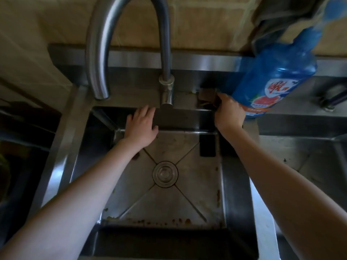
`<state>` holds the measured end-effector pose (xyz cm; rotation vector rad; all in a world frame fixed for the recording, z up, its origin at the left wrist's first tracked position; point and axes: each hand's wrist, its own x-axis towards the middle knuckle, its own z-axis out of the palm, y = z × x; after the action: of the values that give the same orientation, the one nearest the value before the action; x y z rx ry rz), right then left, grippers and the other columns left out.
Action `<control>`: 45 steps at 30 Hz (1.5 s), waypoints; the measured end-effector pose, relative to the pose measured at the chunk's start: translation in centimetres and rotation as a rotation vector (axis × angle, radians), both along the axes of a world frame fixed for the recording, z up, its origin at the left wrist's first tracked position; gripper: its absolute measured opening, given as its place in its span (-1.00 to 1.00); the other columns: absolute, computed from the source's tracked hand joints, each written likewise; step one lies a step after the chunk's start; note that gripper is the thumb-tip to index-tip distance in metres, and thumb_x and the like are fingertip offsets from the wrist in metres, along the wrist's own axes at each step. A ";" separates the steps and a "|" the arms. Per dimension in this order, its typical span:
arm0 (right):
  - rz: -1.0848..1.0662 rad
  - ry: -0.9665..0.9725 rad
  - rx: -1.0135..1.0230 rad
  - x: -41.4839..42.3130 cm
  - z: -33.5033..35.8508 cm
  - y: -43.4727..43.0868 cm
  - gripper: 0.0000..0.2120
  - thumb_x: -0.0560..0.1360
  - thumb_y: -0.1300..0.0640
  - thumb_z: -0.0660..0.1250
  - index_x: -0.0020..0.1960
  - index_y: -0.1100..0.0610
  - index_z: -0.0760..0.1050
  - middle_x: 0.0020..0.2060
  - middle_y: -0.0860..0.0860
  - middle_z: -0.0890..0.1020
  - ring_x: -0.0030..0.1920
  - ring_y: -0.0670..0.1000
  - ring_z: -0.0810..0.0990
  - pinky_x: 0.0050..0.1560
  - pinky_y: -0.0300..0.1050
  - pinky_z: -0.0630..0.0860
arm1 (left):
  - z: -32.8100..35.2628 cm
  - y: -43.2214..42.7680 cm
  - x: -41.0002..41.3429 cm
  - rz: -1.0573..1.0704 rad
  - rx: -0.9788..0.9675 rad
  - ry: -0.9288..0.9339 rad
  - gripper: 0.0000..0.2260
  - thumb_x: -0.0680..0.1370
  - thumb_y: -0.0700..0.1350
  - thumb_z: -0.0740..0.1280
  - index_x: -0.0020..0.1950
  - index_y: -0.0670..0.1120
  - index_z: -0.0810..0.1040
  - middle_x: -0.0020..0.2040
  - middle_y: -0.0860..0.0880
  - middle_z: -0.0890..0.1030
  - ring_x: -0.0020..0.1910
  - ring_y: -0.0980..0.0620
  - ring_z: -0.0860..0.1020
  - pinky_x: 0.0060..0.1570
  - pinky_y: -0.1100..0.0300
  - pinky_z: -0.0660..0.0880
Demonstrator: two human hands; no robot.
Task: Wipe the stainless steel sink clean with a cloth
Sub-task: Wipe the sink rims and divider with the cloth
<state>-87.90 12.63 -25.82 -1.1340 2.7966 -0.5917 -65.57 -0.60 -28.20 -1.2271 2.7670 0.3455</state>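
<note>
Head view: right grip [230, 113] pinches dark cloth [206, 95] on sink [135, 96] ledge; left grip [141, 125] spread flat; cloth's axis unclear.

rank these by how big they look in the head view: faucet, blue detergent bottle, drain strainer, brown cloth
1. faucet and blue detergent bottle: they look alike in extent, and the bottle is nearer the camera, so no order between them
2. drain strainer
3. brown cloth: close to the strainer and partly hidden by the right hand, so unsure
</note>
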 end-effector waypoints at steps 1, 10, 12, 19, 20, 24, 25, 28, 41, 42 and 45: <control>-0.026 -0.003 0.034 -0.2 -0.3 -0.8 -0.57 0.49 0.30 0.18 0.31 0.02 0.43 0.16 0.14 0.58 0.12 0.23 0.55 0.01 0.04 0.48 | -0.2 -0.4 -0.2 -0.011 -0.010 -0.015 -0.44 0.54 0.05 0.24 0.49 -0.04 0.15 0.48 -0.08 0.21 0.45 -0.11 0.19 0.35 -0.12 0.18; 0.048 -0.004 0.293 4.2 -2.9 -5.2 -0.47 0.48 0.32 0.26 0.41 0.12 0.27 0.31 0.14 0.40 0.26 0.26 0.38 -0.03 0.23 0.55 | -0.9 -2.1 -1.7 -0.056 0.038 -0.043 -0.48 0.51 0.04 0.27 0.44 -0.01 0.25 0.39 -0.06 0.34 0.39 -0.11 0.28 0.32 -0.11 0.20; 0.109 0.025 0.324 4.9 -3.1 -6.0 -0.42 0.45 0.29 0.32 0.43 0.13 0.25 0.30 0.15 0.39 0.25 0.27 0.38 -0.07 0.22 0.56 | -0.8 -2.5 -1.6 -0.066 0.050 -0.040 -0.48 0.50 0.03 0.28 0.44 0.01 0.27 0.39 -0.05 0.35 0.37 -0.12 0.31 0.31 -0.10 0.21; 0.032 0.039 0.332 1.1 -3.3 -2.9 -0.41 0.48 0.27 0.30 0.45 0.07 0.22 0.37 0.12 0.34 0.28 0.25 0.36 0.00 0.12 0.48 | -0.5 -2.8 -1.8 -0.068 0.059 -0.047 -0.47 0.48 0.04 0.30 0.43 0.00 0.30 0.37 -0.06 0.38 0.35 -0.13 0.34 0.31 -0.09 0.22; -0.021 0.022 0.320 0.4 -3.2 -2.4 -0.45 0.49 0.27 0.27 0.44 0.08 0.24 0.35 0.14 0.35 0.25 0.25 0.38 -0.03 0.11 0.47 | -0.5 -2.8 -1.8 -0.067 0.061 -0.045 -0.47 0.48 0.05 0.29 0.43 0.00 0.31 0.37 -0.06 0.39 0.34 -0.13 0.35 0.31 -0.09 0.22; -0.126 -0.014 0.336 0.4 -2.7 -3.1 -0.57 0.53 0.28 0.23 0.39 0.19 0.29 0.29 0.18 0.37 0.20 0.25 0.41 -0.06 0.09 0.47 | -0.4 -2.8 -1.8 -0.081 0.061 -0.041 -0.49 0.47 0.06 0.29 0.40 -0.01 0.34 0.35 -0.07 0.41 0.32 -0.14 0.37 0.30 -0.09 0.24; -0.146 -0.024 0.338 0.8 -2.6 -3.8 -0.59 0.54 0.29 0.21 0.38 0.22 0.30 0.30 0.19 0.36 0.21 0.24 0.41 -0.03 0.09 0.48 | -0.3 -2.8 -1.7 -0.081 0.066 -0.040 -0.49 0.47 0.06 0.30 0.40 -0.02 0.34 0.34 -0.07 0.41 0.32 -0.14 0.37 0.30 -0.09 0.24; -0.140 -0.022 0.341 2.1 -2.9 -5.5 -0.58 0.56 0.30 0.18 0.40 0.26 0.27 0.34 0.22 0.33 0.28 0.22 0.38 0.05 0.09 0.50 | -0.2 -2.8 -1.8 -0.086 0.072 -0.048 -0.49 0.48 0.06 0.30 0.40 -0.02 0.33 0.33 -0.08 0.41 0.31 -0.14 0.37 0.29 -0.08 0.25; 0.046 0.006 0.375 2.1 -2.8 -3.6 -0.47 0.51 0.22 0.27 0.43 0.04 0.21 0.36 0.18 0.32 0.29 0.26 0.37 0.05 0.18 0.49 | 0.1 -3.0 -2.0 -0.081 0.085 -0.047 -0.56 0.46 0.08 0.30 0.31 -0.02 0.43 0.25 -0.05 0.47 0.22 -0.11 0.44 0.22 -0.02 0.30; 0.001 0.000 0.374 1.5 -2.7 -3.0 -0.48 0.53 0.23 0.25 0.44 0.04 0.20 0.37 0.19 0.31 0.28 0.25 0.37 0.05 0.16 0.48 | 0.1 -2.9 -2.0 -0.082 0.084 -0.045 -0.55 0.47 0.08 0.30 0.33 -0.02 0.41 0.27 -0.05 0.46 0.24 -0.11 0.43 0.24 -0.03 0.29; -0.088 0.004 0.386 0.7 -2.6 -2.3 -0.47 0.53 0.27 0.23 0.46 0.06 0.18 0.38 0.20 0.29 0.25 0.26 0.39 0.01 0.13 0.47 | 0.2 -2.8 -2.0 -0.086 0.088 -0.050 -0.50 0.48 0.08 0.29 0.39 -0.02 0.36 0.33 -0.05 0.42 0.30 -0.11 0.39 0.29 -0.03 0.26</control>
<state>-87.16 10.37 -28.39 -0.9371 2.8020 -0.0447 -67.57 -3.37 -28.00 -1.0784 2.7207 0.4178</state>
